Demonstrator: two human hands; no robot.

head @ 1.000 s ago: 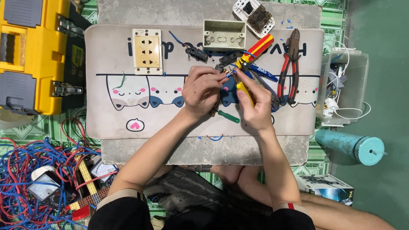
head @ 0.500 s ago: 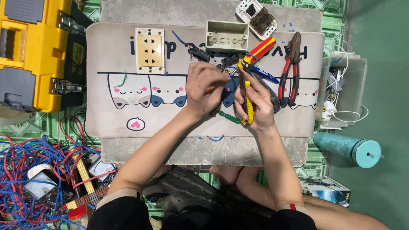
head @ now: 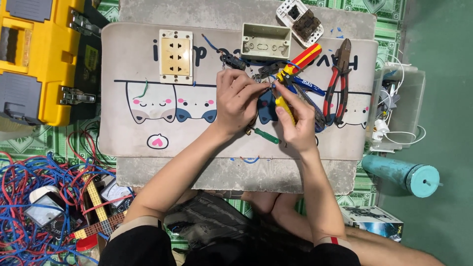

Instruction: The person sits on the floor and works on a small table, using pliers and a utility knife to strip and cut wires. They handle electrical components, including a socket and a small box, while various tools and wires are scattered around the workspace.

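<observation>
Left hand (head: pixel 237 101) pinches a small part (head: pixel 268 87) at mid-mat (head: pixel 148 74); right hand (head: pixel 295 120), fingers closed on a yellow-handled screwdriver (head: pixel 285 106), points its tip up-left to it.

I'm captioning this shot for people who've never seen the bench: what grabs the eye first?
The two hands meet at the middle of the cartoon-printed mat: the left hand pinches a small part while the right hand holds a yellow-handled tool to it. At far left sits a bright yellow toolbox, and a tangle of red and blue wires fills the lower left.
</observation>
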